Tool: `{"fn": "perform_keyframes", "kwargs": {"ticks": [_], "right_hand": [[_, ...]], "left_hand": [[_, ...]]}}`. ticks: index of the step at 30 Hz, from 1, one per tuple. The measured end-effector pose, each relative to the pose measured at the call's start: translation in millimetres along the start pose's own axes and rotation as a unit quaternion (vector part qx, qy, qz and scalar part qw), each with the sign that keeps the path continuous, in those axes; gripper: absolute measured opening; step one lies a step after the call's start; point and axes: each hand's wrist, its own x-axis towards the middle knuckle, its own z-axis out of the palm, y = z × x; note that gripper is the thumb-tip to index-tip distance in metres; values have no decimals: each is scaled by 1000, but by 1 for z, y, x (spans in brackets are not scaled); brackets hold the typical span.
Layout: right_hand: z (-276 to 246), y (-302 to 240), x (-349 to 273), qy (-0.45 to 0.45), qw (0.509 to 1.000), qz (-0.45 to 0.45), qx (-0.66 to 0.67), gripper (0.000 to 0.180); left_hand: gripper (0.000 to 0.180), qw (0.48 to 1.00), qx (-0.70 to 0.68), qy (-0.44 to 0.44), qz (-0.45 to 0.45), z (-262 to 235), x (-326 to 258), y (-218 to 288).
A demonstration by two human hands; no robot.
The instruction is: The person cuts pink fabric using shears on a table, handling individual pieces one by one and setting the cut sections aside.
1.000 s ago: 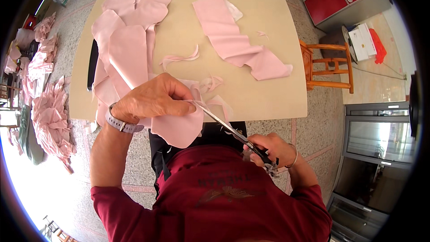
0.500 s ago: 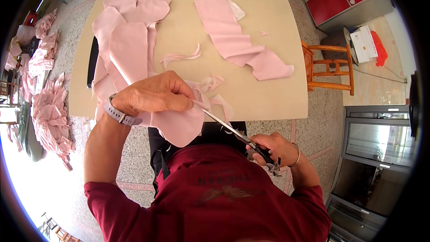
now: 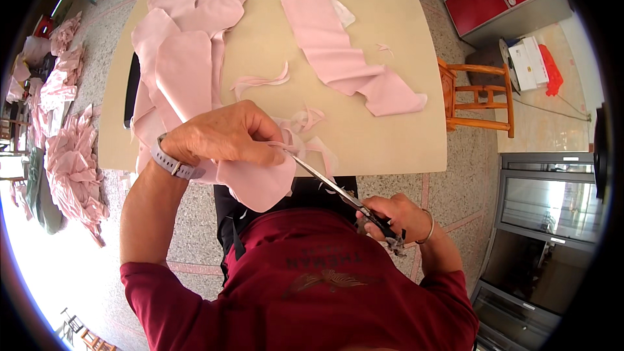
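Trimming a pink fabric piece with scissors at the table's near edge

The left hand point(image 3: 224, 136) is closed on the pink fabric piece point(image 3: 257, 182), pinching it where it hangs over the near edge of the beige table point(image 3: 390, 136); the right hand point(image 3: 390, 216) has its fingers curled shut through the handles of the scissors point(image 3: 331, 185), blades reaching to the cloth's edge. Judging by the stack of shaped pink pieces point(image 3: 185, 65) and curled offcuts point(image 3: 263, 80) on the table, several cuts look finished, while the long pink strip point(image 3: 344, 58) seems uncut, so the work appears partway through
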Motion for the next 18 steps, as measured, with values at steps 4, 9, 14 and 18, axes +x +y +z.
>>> {"fn": "perform_keyframes", "kwargs": {"ticks": [4, 9, 14, 18], "right_hand": [[1, -3, 1, -14, 999, 34, 30, 24], [3, -4, 6, -27, 996, 33, 73, 28], [7, -4, 6, -17, 994, 56, 97, 28], [9, -4, 7, -4, 997, 28, 69, 29]], "left_hand": [[22, 1000, -17, 6, -7, 3, 1, -1], [22, 1000, -9, 22, -19, 9, 1, 2], [22, 1000, -13, 19, -9, 13, 5, 2], [22, 999, -30, 16, -18, 15, 6, 1]]}}
